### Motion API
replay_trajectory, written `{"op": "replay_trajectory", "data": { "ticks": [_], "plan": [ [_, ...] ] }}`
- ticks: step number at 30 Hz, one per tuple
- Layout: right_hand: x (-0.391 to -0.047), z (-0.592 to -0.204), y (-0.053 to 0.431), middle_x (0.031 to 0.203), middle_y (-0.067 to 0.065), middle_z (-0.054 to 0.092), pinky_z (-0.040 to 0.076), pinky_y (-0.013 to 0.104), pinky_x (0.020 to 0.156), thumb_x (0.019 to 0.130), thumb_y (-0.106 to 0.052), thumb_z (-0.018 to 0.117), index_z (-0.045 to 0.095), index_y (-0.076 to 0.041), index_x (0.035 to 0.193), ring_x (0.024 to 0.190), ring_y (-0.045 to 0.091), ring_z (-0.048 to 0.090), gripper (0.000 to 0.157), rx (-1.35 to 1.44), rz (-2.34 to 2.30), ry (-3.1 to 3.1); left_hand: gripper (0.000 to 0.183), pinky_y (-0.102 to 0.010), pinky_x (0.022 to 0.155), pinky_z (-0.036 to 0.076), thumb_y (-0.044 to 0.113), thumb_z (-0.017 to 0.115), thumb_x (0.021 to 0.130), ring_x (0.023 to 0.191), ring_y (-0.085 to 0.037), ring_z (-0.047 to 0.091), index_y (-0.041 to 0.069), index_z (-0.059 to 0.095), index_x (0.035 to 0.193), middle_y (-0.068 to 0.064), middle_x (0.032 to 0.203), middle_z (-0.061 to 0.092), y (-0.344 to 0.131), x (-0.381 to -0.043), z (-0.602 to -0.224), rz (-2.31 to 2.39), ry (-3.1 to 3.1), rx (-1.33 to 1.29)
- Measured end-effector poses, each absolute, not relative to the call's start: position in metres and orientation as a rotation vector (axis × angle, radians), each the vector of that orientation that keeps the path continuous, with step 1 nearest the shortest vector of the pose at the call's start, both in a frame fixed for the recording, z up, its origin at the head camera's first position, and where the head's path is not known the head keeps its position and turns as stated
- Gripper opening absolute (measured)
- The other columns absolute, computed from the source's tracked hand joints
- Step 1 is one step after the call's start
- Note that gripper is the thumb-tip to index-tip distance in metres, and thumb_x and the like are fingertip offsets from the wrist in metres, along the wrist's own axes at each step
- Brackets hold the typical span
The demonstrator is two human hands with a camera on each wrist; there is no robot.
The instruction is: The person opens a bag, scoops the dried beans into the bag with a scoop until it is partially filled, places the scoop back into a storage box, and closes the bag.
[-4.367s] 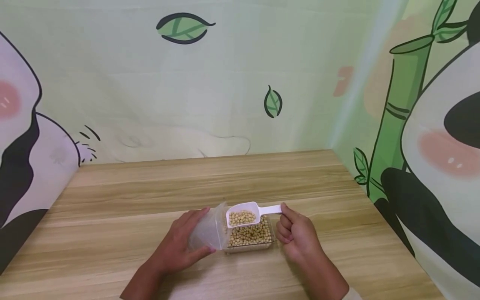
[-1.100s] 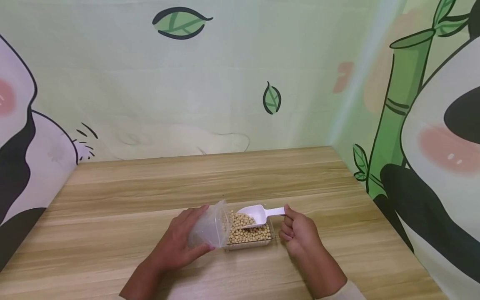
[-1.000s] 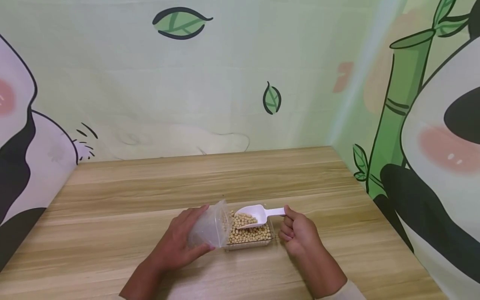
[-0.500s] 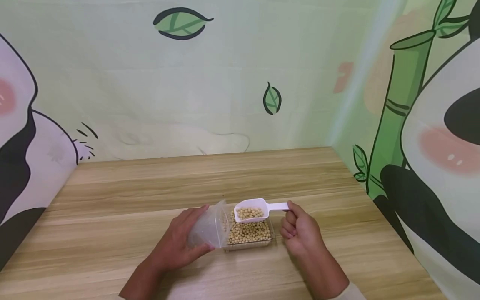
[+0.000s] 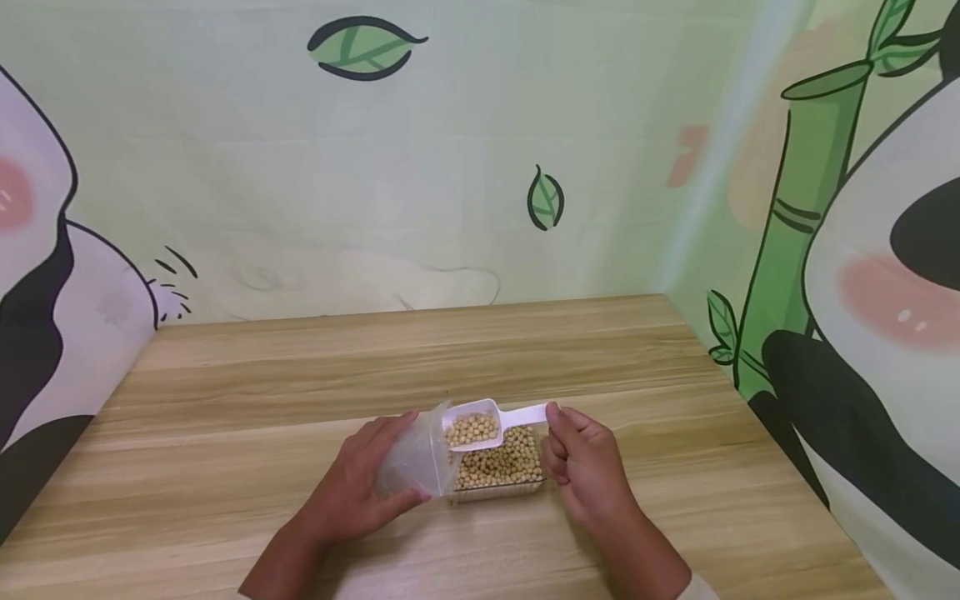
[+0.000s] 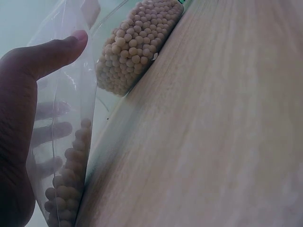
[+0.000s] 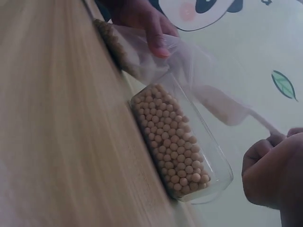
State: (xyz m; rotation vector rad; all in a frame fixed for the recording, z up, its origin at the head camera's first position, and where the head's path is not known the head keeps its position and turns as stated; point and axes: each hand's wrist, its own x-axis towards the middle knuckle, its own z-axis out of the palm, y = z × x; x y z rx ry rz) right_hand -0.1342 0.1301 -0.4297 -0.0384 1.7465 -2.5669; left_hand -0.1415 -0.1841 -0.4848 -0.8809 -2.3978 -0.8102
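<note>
My left hand (image 5: 356,492) grips a clear plastic bag (image 5: 411,461) from its left side, thumb in front and fingers behind. The bag lies tilted, its mouth facing right; some soybeans (image 6: 68,182) sit at its bottom in the left wrist view. Between thumb and curled fingers, my right hand (image 5: 592,471) pinches the handle of a white scoop (image 5: 522,414). Soybeans fill the scoop's bowl, whose tip is at the bag's mouth. Below the scoop stands a clear rectangular container (image 7: 215,156) holding many soybeans (image 5: 504,467).
The wood-grain table (image 5: 300,367) extends around the hands. A printed cloth wall (image 5: 450,142) with leaves, bamboo and pandas rises behind the table and at both sides.
The scoop dipped among the soybeans in the container, rose loaded and level, then moved left with my right hand to the bag's mouth. My left hand and the bag have stayed nearly still.
</note>
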Motion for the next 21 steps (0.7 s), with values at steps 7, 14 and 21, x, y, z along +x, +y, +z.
{"op": "replay_trajectory", "data": {
  "ticks": [7, 14, 21],
  "plan": [
    [-0.1294, -0.4304, 0.1256, 0.057, -0.004, 0.026, 0.019, 0.028, 0.052, 0.114, -0.017, 0.058, 0.062, -0.01, 0.081, 0.052, 0.009, 0.025, 0.034, -0.179, -2.554, 1.969, 0.092, -0.055, 0.096, 0.054, 0.043, 0.092, 0.083, 0.122, -0.023, 0.065, 0.009, 0.052, 0.159, -0.008, 0.138, 0.07, -0.1845, -0.141, -0.4847, -0.813, -2.418, -0.875],
    [-0.1305, -0.4266, 0.1297, 0.06, 0.0, 0.021, 0.015, 0.032, 0.053, 0.114, -0.012, 0.057, 0.063, -0.012, 0.081, 0.054, 0.014, 0.019, 0.034, -0.115, -2.672, 1.915, 0.094, -0.054, 0.096, 0.053, 0.041, 0.093, 0.081, 0.121, -0.023, 0.065, 0.007, 0.053, 0.158, -0.007, 0.138, 0.07, -0.1844, -0.1406, -0.4838, -0.811, -2.426, -0.865],
    [-0.1341, -0.4215, 0.1353, 0.059, -0.004, 0.028, 0.016, 0.032, 0.054, 0.113, -0.011, 0.058, 0.063, -0.008, 0.079, 0.055, 0.014, 0.02, 0.035, 0.075, -2.819, 1.945, 0.094, -0.056, 0.097, 0.053, 0.04, 0.093, 0.079, 0.122, -0.022, 0.065, 0.006, 0.054, 0.158, -0.008, 0.139, 0.07, -0.1838, -0.1391, -0.4832, -0.824, -2.448, -0.851]
  ]
}}
